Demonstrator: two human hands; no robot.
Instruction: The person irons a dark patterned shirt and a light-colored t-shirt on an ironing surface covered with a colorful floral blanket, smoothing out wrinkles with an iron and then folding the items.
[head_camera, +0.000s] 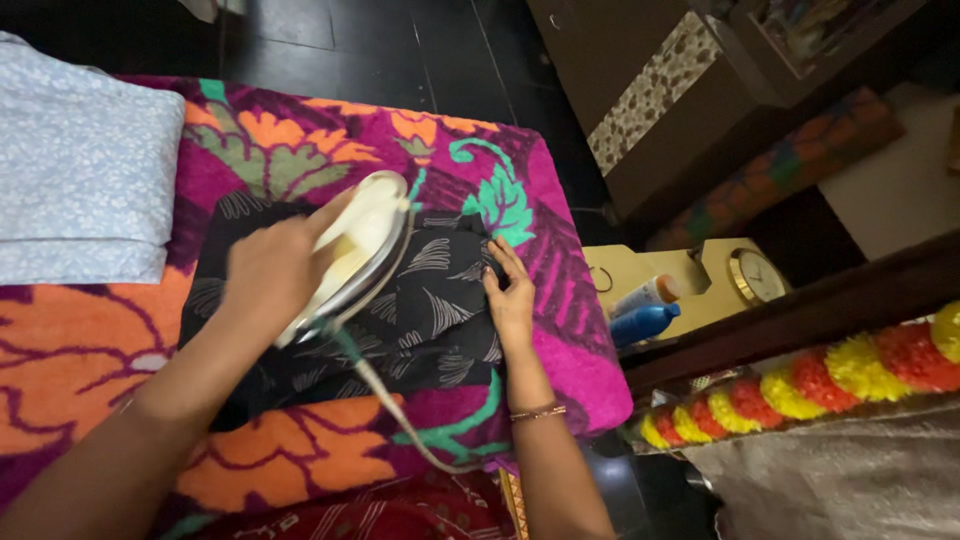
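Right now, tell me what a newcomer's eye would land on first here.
The loud magenta-and-orange floral blanket fills the left of the view. At its centre the left hand grips a cream iron on a black patterned cloth, whose edge the right hand pins flat. A red-and-yellow flower garland runs at lower right.

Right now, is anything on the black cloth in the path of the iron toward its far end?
Nothing visible blocks it. The left hand holds the iron flat on the black patterned cloth. The right hand presses the cloth's right edge, beside the iron, not ahead of it. The folded blue fabric lies apart at left.
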